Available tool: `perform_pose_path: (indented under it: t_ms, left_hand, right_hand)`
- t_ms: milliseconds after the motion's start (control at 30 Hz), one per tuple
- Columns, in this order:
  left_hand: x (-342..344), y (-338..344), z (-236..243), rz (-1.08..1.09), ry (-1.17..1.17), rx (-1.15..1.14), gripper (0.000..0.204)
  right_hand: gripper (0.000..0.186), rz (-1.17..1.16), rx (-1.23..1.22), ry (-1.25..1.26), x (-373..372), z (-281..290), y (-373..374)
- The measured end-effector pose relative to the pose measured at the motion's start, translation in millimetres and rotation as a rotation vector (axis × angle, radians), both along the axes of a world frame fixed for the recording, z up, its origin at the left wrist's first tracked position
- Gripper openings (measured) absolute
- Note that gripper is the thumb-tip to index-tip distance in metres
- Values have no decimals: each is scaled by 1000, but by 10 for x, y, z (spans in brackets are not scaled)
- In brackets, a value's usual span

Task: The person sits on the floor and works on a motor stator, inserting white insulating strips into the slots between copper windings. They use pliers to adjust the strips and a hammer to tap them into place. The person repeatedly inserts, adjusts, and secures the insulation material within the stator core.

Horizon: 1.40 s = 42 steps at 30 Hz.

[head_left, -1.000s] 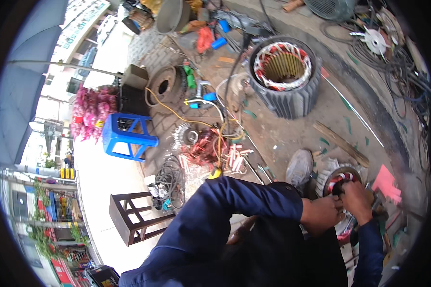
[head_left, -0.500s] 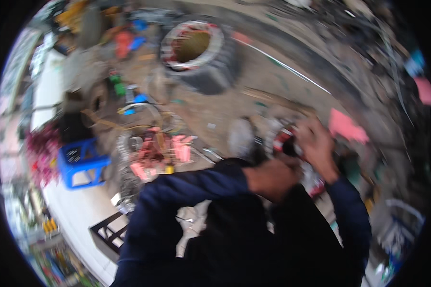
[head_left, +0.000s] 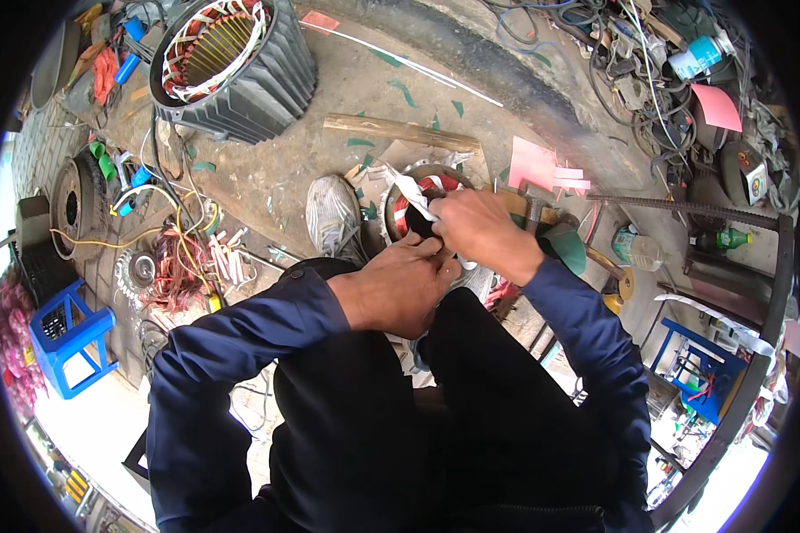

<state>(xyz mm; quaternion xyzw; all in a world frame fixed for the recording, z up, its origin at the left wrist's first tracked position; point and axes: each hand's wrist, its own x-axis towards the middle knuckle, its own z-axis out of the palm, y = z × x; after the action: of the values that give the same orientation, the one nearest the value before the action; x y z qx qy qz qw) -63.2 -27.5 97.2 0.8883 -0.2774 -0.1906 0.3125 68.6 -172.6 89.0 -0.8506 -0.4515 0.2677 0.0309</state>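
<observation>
Between my shoes sits a small motor stator (head_left: pixel 391 211) wound with red coils, some of them wrapped in white tape. My right hand (head_left: pixel 482 227) is closed at its right rim. A loose white cloth tape (head_left: pixel 409 188) runs from its fingers toward the far left. My left hand (head_left: pixel 398 286) lies at the near rim with fingers bent and pressed together, close to the right fingertips. What the left fingertips pinch is hidden. A white shoe (head_left: pixel 332 213) stands left of the stator.
A large finned motor housing (head_left: pixel 271 84) with a wound core stands far left. Beyond the stator lies a wooden stick (head_left: pixel 400 131). A hammer (head_left: pixel 533 211) and pink paper (head_left: pixel 535 164) are at right. Scrap copper wire (head_left: pixel 178 275) and a blue stool (head_left: pixel 71 338) are left.
The view has swung and steadied, shifting the scene leftward. My right hand, raised apart from the left before, is now down at the stator beside it. The white tape now shows clearly.
</observation>
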Motion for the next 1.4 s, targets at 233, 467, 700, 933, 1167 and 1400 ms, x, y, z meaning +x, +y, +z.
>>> perform_pose_path:
  t_ms: [233, 467, 700, 933, 1167, 1400]
  left_hand:
    - [-19, 14, -46, 29, -115, -41, 52]
    - [-36, -18, -146, 87, -212, -39, 38]
    - [257, -147, -352, 500, -26, -224, 23]
    - [523, -175, -517, 485, 221, -106, 26]
    - [601, -163, -478, 417, 205, 17, 25]
    - [504, -347, -591, 473, 9, 189, 19]
  right_hand:
    - [15, -566, 882, 819, 9, 83, -51]
    - [18, -1121, 1305, 1300, -530, 695, -728]
    - [23, -1137, 1348, 1182, -575, 581, -899]
    - [17, -1409, 1426, 1402, -782, 614, -1090]
    - [15, -1228, 1605, 1291, -863, 513, -1130]
    - [13, -1211, 1630, 1382, -986, 456, -1167]
